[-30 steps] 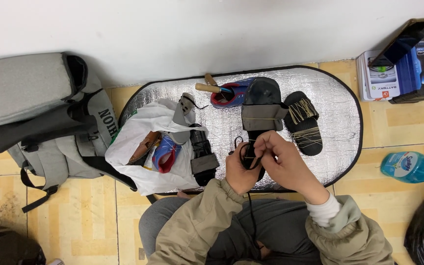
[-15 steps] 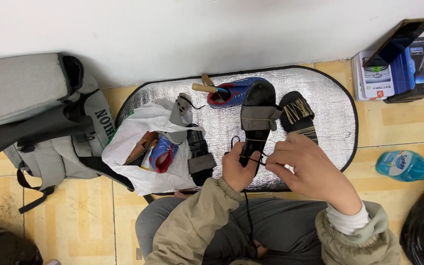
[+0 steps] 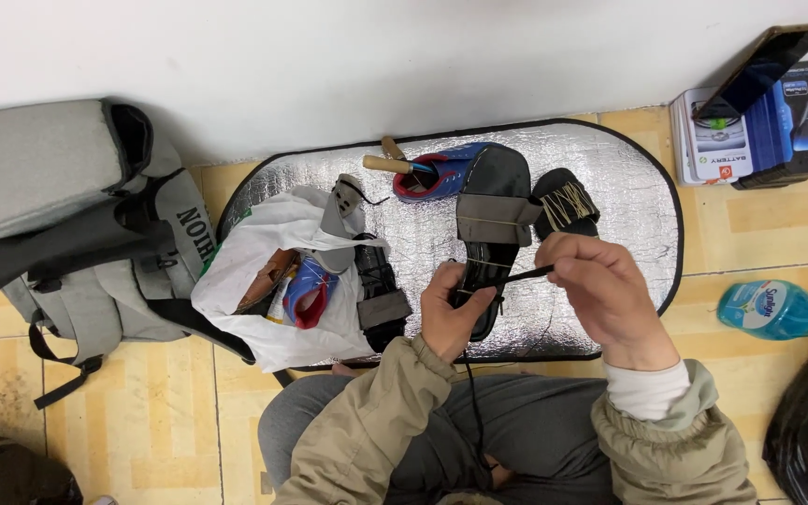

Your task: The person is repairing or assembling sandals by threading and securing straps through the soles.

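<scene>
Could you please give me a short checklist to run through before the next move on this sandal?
1. Left hand steadies the black sandal: ok.
2. Right hand pinches the black cord: ok.
3. Cord runs taut between both hands: ok.
4. Second sandal lies apart on the silver mat: ok.
5. Wooden-handled tool lies away from both hands: ok.
6. Cord's attachment to the sandal: cannot tell.
</scene>
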